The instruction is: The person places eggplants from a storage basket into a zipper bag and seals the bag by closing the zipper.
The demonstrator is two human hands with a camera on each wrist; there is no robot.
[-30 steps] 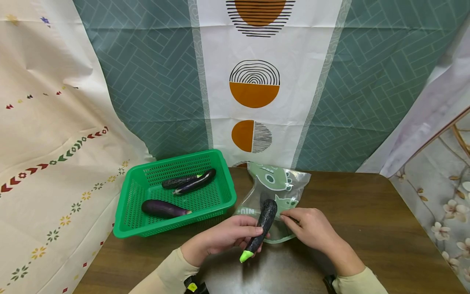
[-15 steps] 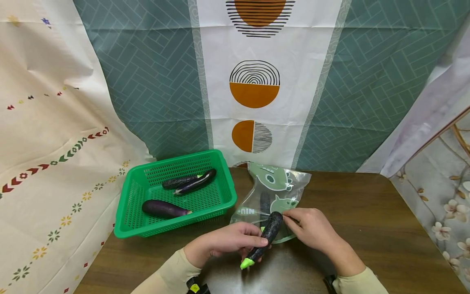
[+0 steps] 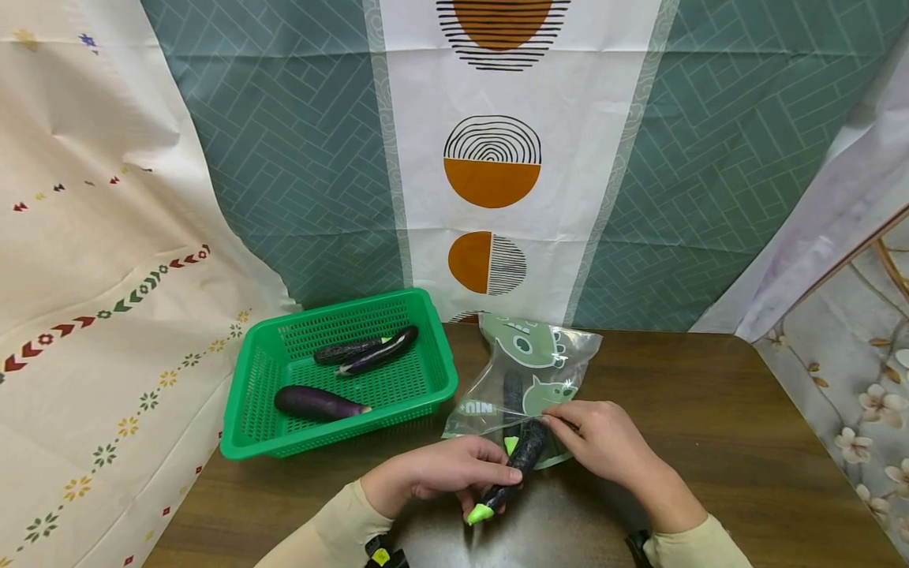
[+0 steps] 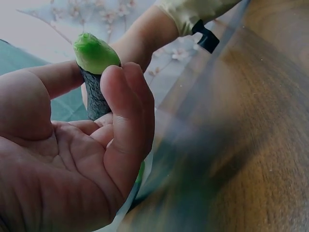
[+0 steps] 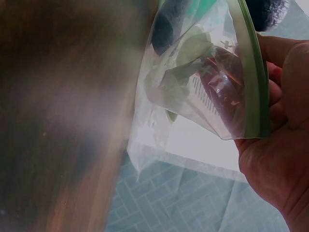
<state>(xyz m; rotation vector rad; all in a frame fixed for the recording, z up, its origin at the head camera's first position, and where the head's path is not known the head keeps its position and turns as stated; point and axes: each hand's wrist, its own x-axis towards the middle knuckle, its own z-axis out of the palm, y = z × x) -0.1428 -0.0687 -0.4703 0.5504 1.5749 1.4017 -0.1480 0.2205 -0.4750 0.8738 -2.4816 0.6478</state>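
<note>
My left hand [image 3: 461, 473] grips a dark, rough-skinned cucumber [image 3: 527, 451] with a bright green stem end [image 4: 96, 53]. Its far end reaches the mouth of a clear zip bag [image 3: 490, 394] with green animal prints, and the near end tilts toward me. At the bag's edge my right hand [image 3: 604, 442] pinches the green zip strip [image 5: 253, 77], holding the mouth up. Inside the bag lies another dark cucumber [image 3: 512, 390], its green end at the opening. The fingertips of my left hand under the held cucumber are partly hidden in the head view.
To the left stands a green plastic basket [image 3: 426, 402]. It holds a purple eggplant [image 3: 316, 403], a slim dark eggplant [image 3: 379, 352] and a dark cucumber [image 3: 344, 352]. The wooden table [image 3: 710, 426] runs back to a patterned cloth [image 3: 710, 197].
My left hand has drawn the cucumber nearer and slightly right, lowering its far end from above the bag to the mouth. My right hand keeps its place at the bag's edge.
</note>
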